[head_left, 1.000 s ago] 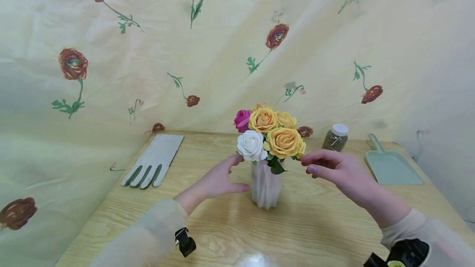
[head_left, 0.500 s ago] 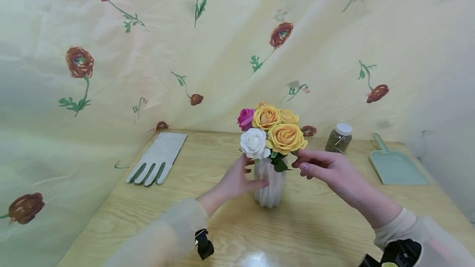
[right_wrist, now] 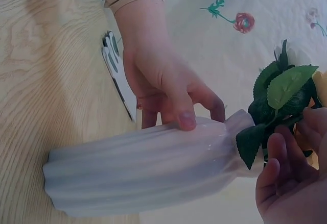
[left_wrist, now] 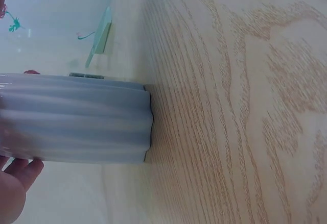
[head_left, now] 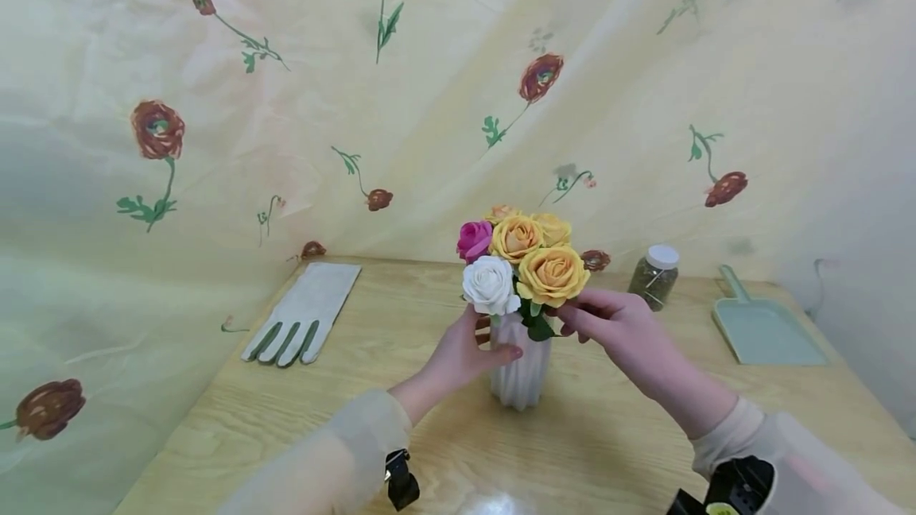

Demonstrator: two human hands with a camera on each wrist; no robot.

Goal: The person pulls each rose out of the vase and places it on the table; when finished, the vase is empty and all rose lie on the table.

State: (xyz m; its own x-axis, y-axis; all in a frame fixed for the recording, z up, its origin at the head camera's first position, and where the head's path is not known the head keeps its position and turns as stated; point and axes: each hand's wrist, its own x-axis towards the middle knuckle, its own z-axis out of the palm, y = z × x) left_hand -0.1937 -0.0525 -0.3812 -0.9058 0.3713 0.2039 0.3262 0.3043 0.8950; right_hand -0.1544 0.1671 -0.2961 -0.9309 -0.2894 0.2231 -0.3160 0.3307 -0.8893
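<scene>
Gripping the vase [head_left: 521, 380] near its top with your left hand [head_left: 458, 354]; it stands upright on the table [head_left: 587, 451]. Your right hand [head_left: 624, 330] seems to pinch a stem [right_wrist: 290, 121] under the front yellow rose [head_left: 553, 275], though leaves [right_wrist: 292, 85] partly block the view.

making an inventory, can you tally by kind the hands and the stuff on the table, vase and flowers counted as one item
Hands: 2 (left hand, right hand)
Vase with flowers: 1
Glove: 1 showing
Jar: 1
Dustpan: 1
Total: 6
</scene>
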